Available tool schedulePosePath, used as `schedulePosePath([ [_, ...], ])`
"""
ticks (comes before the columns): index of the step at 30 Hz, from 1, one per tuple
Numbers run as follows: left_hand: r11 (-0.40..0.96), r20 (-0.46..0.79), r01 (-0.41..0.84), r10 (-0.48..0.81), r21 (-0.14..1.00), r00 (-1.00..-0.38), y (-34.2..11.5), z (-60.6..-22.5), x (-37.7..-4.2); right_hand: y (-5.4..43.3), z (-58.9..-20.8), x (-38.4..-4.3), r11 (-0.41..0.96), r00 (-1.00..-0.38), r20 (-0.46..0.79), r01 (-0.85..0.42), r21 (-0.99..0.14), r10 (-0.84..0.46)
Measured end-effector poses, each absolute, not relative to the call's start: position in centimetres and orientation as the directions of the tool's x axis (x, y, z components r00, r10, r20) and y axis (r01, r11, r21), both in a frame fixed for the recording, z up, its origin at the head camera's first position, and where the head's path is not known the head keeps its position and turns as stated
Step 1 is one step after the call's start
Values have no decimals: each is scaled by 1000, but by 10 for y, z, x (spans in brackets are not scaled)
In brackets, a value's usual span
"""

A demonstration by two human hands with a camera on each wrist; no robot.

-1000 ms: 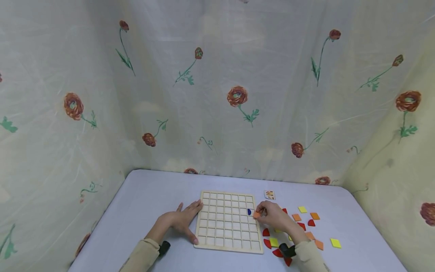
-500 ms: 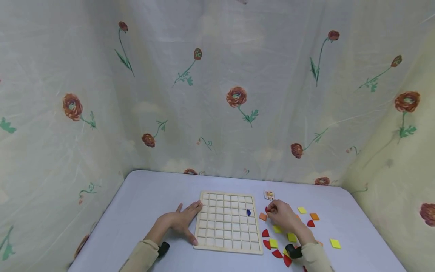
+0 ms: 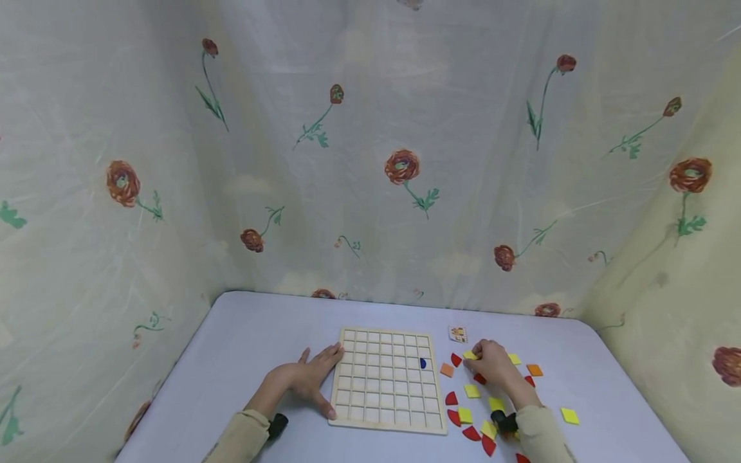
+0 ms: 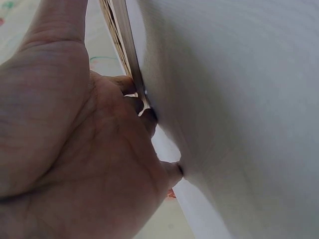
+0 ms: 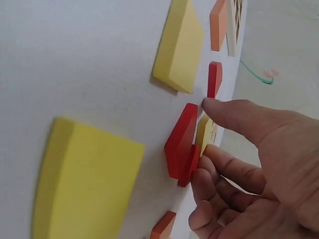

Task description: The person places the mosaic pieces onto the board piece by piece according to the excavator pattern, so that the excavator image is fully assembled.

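Note:
My left hand (image 3: 311, 379) lies with spread fingers at the left side of a wooden grid board (image 3: 389, 427), fingertips and thumb on its edge; the left wrist view shows those fingers against the board's side. A dark blue half-round piece (image 3: 423, 363) sits in a cell near the board's right rim. Right of the board, my right hand (image 3: 492, 361) pinches a yellow square tile (image 5: 203, 130) between thumb and index finger, low over the table. Beside that tile lie a red quarter-circle piece (image 3: 456, 359) and an orange square tile (image 3: 447, 370).
Several more red, yellow and orange pieces are scattered round my right forearm, among them a yellow tile (image 3: 570, 416) farther right. A small picture card (image 3: 458, 334) lies behind the board's right corner. Flowered curtains (image 3: 370, 161) hang around the white table (image 3: 272, 321).
My right hand has set the orange tile beside the board, then a red quarter-circle next to it, and now grips a yellow tile slightly farther right. My left hand has stayed put.

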State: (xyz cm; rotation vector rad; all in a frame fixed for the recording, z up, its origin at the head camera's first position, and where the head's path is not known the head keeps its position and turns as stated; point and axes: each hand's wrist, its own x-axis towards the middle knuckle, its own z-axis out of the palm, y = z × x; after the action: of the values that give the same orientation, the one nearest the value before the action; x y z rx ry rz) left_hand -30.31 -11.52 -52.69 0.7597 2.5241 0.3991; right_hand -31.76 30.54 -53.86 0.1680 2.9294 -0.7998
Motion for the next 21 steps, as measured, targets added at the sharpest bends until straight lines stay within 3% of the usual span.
schedulePosePath([
  [14,801,-336,454,583,390,-740,-115,-529,-304,296,-533,-314,836,-986,-156,132,-532,56],
  [21,805,-337,451,578,384,-743,-116,-529,-303,270,-530,-304,819,-988,-124,-1,-574,-89],
])
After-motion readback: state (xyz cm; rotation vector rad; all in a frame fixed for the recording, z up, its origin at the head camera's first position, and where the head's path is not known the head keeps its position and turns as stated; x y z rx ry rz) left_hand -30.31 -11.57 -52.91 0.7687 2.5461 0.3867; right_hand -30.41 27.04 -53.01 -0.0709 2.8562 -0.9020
